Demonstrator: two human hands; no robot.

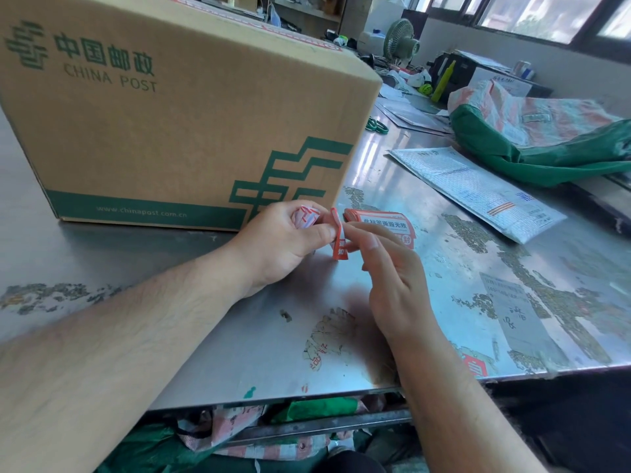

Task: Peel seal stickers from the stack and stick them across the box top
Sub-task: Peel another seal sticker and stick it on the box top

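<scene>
Left hand (283, 240), scuffed steel table (273, 353), sunlit windows (546, 15)

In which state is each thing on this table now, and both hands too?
box: closed, standing on the table.
seal sticker: curled, pinched between both hands, not yet on the box.
sticker stack: lying on the table near the box corner.
left hand: pinches the seal sticker, crumpled paper in its palm.
right hand: pinches the seal sticker.
padded envelope: lying flat.
green bag: slumped.
</scene>
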